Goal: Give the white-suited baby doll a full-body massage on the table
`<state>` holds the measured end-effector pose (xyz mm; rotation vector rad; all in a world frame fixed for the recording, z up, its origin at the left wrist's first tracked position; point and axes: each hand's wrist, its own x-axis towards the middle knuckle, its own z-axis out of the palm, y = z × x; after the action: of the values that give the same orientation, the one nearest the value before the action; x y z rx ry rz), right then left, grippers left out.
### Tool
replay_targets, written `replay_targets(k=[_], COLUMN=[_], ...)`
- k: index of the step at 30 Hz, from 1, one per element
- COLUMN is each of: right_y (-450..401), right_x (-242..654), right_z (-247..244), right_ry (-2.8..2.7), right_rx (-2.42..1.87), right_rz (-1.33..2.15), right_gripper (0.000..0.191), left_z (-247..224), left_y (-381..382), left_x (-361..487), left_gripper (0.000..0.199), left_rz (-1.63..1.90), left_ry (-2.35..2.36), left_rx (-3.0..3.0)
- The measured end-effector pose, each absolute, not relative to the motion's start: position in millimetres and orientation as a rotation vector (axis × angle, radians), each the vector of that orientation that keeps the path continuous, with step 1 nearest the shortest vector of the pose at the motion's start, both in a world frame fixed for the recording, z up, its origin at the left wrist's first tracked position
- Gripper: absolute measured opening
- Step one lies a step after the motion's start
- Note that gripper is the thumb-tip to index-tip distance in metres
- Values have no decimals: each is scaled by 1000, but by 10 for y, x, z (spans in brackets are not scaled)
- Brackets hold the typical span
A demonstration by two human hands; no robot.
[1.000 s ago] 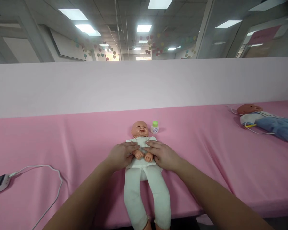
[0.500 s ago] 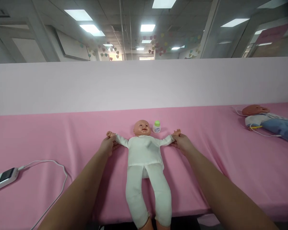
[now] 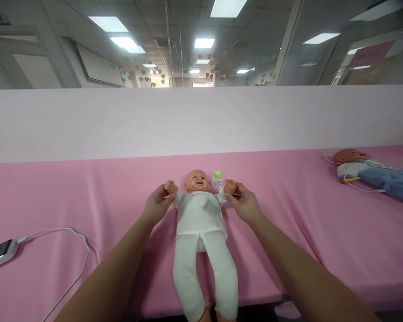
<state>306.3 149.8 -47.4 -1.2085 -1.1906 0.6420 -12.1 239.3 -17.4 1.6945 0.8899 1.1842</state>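
A baby doll (image 3: pixel 201 212) in a white top and white trousers lies on its back, head away from me and feet at the near edge. My left hand (image 3: pixel 157 203) is closed around the doll's hand on the left side. On the other side, my right hand (image 3: pixel 244 201) grips the doll's other hand between thumb and fingers. Both doll arms are bent, with the hands raised beside the shoulders. Just beyond the doll's right-side hand stands a small clear bottle (image 3: pixel 217 180) with a green cap.
Pink cloth (image 3: pixel 121 179) covers the table. At the left lies a white handheld device (image 3: pixel 2 255) with a screen and a white cable (image 3: pixel 83 264). A second doll (image 3: pixel 379 174) in blue and white, with thin tubing, lies at the far right. Behind runs a white partition (image 3: pixel 201 120) below glass.
Both my hands have moved inward and slightly up, bringing the doll's arms from stretched out sideways to bent near its shoulders. The camera view has shifted slightly.
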Motion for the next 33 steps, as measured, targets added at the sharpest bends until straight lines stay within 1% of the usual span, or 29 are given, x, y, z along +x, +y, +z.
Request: replay_targets(k=[1, 3, 5, 10, 13, 16, 20, 24, 26, 30, 33], right_y=[1451, 1376, 1332, 1320, 1326, 1333, 1407, 1565, 1644, 1739, 1766], right_x=[2977, 2848, 2779, 2745, 2737, 2746, 2897, 3236, 3405, 3590, 3617], right_z=[-434, -385, -370, -384, -390, -406, -450, -521, -567, -658, -709], right_ry=[-1309, -1558, -1777, -2096, -2152, -2074, -1725, -1211, -978, -661, -573], right_rx=[-1182, -1148, -1154, -1238, -1237, -1210, -1098, -1135, -1197, -1320, -1354], right_rz=[561, 423, 352, 301, 269, 328, 537, 688, 764, 939, 1072], right_gripper=[44, 39, 42, 56, 58, 52, 39, 45, 47, 42, 30], left_z=[-138, -89, -70, -76, -85, -108, -147, -199, -243, -361, -424], left_y=[2328, 2229, 2176, 2162, 2167, 2172, 2211, 2358, 2482, 2733, 2827], left_x=[-88, -40, -24, -57, -61, -39, -19, -54, -85, -151, -195], left_gripper=[22, 25, 33, 37, 40, 37, 37, 33, 31, 17, 10], left_rz=[1142, 1030, 895, 533, 463, 537, 828, 1165, 1267, 1287, 1240], left_ry=[864, 832, 802, 777, 795, 814, 894, 1012, 1080, 1267, 1299], left_rx=[1814, 2048, 2268, 2595, 2666, 2652, 2342, 1691, 1339, 749, 632])
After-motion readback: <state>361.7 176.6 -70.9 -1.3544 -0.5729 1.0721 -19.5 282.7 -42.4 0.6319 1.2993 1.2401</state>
